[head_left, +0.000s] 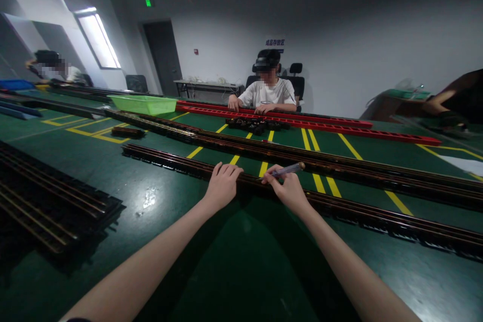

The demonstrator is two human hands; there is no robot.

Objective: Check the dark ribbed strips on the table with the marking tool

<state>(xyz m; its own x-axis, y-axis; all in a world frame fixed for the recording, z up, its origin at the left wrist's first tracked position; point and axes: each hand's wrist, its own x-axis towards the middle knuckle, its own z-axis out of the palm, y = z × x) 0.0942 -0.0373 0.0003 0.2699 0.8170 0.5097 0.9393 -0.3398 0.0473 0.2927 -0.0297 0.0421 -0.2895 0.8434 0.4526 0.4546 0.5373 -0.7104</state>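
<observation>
A long dark rail strip (354,210) lies across the green table in front of me. My left hand (223,186) rests on top of it, fingers bent over its far edge and close together; whether they pinch anything is hidden. Just to the right, my right hand (289,188) is closed around a pen-like tool (289,169) with a clear purplish handle. The tool's tip points down and left at the strip, between the two hands. Beyond it runs a second long dark strip (335,167), roughly parallel.
More dark strips (49,186) lie at the left. Farther back are a green basket (145,104), red slotted rails (339,131), a pile of dark parts (256,125) and a short dark piece (128,133). A person (269,93) sits opposite; others are at both sides.
</observation>
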